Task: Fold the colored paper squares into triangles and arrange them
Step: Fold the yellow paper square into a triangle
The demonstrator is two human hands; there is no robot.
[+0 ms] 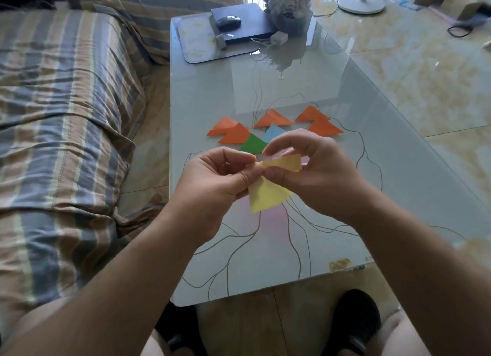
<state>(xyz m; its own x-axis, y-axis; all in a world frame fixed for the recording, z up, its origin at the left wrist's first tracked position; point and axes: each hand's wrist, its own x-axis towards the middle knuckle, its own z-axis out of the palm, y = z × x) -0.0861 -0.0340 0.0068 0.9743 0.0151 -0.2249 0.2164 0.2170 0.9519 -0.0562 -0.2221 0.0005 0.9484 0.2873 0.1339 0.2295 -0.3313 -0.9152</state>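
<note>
Both hands hold a pale yellow paper in the air above the glass table. My left hand pinches its left edge, and my right hand pinches the upper flap, which is bent over. Beyond the hands, several orange folded triangles lie in a row on the table. A green triangle and a light blue triangle lie just in front of them, partly hidden by my right hand's fingers.
A striped sofa runs along the table's left side. At the far end sit a mouse pad, a dark laptop with a mouse on it, a charger and a plant pot. My knees and black shoes are below the table's near edge.
</note>
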